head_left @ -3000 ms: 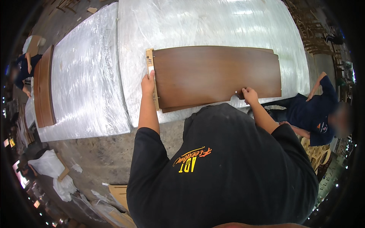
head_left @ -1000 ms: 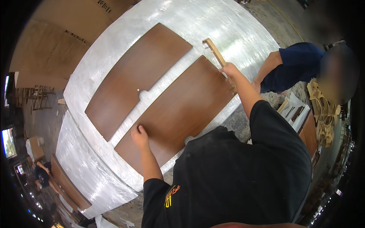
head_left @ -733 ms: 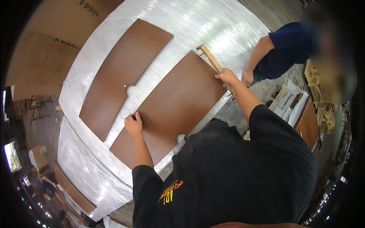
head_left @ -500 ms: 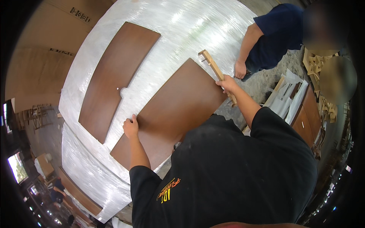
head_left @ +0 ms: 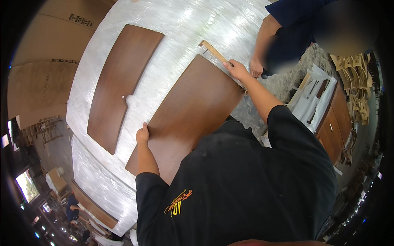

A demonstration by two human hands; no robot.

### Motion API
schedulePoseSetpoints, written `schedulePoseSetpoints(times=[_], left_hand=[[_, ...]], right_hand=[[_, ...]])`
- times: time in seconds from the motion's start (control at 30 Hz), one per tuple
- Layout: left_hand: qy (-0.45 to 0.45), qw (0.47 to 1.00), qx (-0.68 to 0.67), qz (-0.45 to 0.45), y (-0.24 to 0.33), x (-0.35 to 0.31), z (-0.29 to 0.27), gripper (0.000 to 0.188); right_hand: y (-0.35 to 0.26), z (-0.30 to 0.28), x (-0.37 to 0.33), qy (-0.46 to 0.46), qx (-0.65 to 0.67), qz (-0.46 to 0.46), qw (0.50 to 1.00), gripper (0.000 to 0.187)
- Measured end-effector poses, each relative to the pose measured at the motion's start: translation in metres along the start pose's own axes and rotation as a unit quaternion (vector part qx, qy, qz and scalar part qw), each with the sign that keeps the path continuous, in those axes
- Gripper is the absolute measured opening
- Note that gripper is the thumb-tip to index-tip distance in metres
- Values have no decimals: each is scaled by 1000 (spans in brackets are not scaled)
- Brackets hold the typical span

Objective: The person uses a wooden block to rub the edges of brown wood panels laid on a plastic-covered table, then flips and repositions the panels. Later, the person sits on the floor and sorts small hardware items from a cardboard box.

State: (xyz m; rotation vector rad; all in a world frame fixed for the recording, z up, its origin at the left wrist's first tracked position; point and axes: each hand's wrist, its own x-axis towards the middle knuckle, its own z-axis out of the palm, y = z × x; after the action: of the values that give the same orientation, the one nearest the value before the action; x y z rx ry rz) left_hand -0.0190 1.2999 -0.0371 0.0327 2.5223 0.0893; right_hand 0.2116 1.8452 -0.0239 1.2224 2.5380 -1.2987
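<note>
A curved brown wood panel lies in front of me on a plastic-wrapped surface. My left hand is closed on its left edge, fingers partly hidden. In my right hand is a light wooden strip with a short pin or peg near its far end. The strip runs along the panel's far right end; whether they touch is unclear. To the left rests a second curved brown panel, apart from the first, with a small white speck near its right edge.
A co-worker's hand is close by on the right, beyond my right hand. Wrapped brown panels and curved wooden parts stand at the right. Large cardboard boxes line the left, and another person is at the lower left.
My right hand has moved the wooden strip up and left, nearer in line with the panel's end. My left hand keeps its hold. The co-worker's body has come nearer.
</note>
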Motion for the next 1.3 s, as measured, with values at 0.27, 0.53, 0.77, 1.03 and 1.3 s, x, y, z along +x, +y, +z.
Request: schedulePoseSetpoints(times=[0.27,0.53,0.77,1.03,1.3], left_hand=[[5,999,-4,-31,1,0,3,72],[15,999,-6,-43,3,-2,4,71],[23,999,-11,-38,0,-2,6,70],[16,998,-15,-54,0,-1,6,66],[18,998,-4,-56,3,3,7,64]], right_hand=[[-26,-43,-1,-121,295,88,944,48],[-45,-55,-27,-73,361,109,923,45],[-8,-37,-14,-100,452,157,873,34],[24,-9,22,-40,182,28,982,41],[17,9,26,-24,55,-27,998,43]])
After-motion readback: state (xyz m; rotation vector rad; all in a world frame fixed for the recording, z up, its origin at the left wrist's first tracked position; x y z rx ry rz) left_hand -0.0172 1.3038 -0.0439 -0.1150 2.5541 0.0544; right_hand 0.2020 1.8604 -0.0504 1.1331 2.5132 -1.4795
